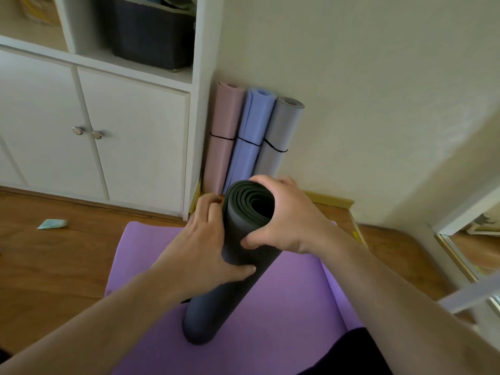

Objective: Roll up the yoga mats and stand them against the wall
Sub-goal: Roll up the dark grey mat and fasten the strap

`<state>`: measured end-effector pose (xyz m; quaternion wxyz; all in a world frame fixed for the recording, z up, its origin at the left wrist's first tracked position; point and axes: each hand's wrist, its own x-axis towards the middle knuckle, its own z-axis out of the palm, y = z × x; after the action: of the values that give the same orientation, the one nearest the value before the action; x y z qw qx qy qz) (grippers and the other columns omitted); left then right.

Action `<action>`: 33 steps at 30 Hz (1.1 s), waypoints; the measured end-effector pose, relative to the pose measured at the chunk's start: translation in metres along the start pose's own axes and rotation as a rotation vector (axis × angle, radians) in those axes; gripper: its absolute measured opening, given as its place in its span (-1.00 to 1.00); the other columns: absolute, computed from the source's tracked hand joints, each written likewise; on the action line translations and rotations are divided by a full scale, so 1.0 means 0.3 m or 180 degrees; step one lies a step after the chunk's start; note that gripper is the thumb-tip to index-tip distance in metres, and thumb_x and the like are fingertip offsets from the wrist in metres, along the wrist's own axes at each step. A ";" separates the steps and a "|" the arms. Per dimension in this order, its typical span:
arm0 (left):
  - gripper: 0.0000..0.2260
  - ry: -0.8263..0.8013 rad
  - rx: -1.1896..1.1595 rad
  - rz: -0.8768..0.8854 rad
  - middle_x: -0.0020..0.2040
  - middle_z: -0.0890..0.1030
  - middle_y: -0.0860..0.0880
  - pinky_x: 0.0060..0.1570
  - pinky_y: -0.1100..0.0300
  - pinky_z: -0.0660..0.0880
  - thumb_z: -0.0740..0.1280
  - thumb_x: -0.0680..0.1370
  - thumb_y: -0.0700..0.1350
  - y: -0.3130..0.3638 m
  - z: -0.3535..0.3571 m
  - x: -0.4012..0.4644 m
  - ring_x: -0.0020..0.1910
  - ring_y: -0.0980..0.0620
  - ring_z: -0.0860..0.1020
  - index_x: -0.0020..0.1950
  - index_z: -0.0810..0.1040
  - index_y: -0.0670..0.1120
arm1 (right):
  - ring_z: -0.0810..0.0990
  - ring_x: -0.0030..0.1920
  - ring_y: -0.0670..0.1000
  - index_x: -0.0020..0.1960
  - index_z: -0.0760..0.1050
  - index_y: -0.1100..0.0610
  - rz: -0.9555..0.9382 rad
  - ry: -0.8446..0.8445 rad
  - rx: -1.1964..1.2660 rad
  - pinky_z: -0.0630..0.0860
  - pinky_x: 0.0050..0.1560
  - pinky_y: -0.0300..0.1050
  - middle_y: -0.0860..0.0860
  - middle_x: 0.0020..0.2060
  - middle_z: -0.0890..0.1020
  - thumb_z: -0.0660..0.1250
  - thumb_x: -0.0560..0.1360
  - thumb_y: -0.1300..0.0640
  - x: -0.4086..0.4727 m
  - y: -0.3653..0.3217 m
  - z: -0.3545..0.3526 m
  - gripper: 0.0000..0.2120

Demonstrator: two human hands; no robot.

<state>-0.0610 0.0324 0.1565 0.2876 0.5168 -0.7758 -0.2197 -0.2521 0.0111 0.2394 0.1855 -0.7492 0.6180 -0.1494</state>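
Black mat (pixel 232 269) rolled, upright on purple mat (pixel 284 307), L hand (pixel 201 247) & R hand (pixel 286 220) both clamped round top so coil can't unwind, 3 rolls (pixel 250 136) far at wall.

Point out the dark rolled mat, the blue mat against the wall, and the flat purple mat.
dark rolled mat (pixel 216 307): head view, lower barrel below the hands.
blue mat (pixel 247 147): head view, middle of the roll.
flat purple mat (pixel 284 307): head view, bare surface right of the dark roll.
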 end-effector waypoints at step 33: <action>-0.04 -0.2716 0.1291 0.2112 0.15 0.65 0.12 -0.04 0.02 0.66 0.49 0.17 0.51 0.805 1.486 0.069 0.00 0.01 0.67 0.45 0.30 0.15 | 0.65 0.25 0.15 0.43 0.49 -0.02 0.3760 0.1015 0.4461 0.66 0.24 0.20 0.06 0.30 0.62 0.42 0.54 -0.31 -1.206 1.512 0.344 -0.43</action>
<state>-0.5305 0.1218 -0.0140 -0.1021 0.1562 -0.9703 -0.1536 -0.6696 0.2998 -0.0601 0.5545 -0.0007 0.6860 -0.4711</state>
